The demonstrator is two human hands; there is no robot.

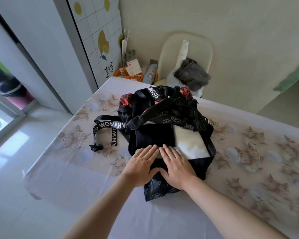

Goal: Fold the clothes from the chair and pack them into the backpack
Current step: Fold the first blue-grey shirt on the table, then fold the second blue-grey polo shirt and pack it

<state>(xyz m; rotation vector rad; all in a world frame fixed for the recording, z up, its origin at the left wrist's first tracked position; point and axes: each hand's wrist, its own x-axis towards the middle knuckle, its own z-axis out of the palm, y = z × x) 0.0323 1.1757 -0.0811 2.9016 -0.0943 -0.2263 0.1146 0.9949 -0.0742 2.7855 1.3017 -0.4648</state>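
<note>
Backpack (152, 135): open on tabletop (93, 195), white garment (190, 144) inside.
Left hand (141, 166): grip flat, fingers straight, pressing backpack.
Right hand (177, 168): same, just beside.
Grey clothes (192, 74): on chair (167, 54) behind backpack.

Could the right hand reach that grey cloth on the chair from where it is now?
Probably, but only by stretching: the right hand lies flat on the backpack, which stands between it and the grey cloth on the chair. Nothing covers the cloth.
</note>
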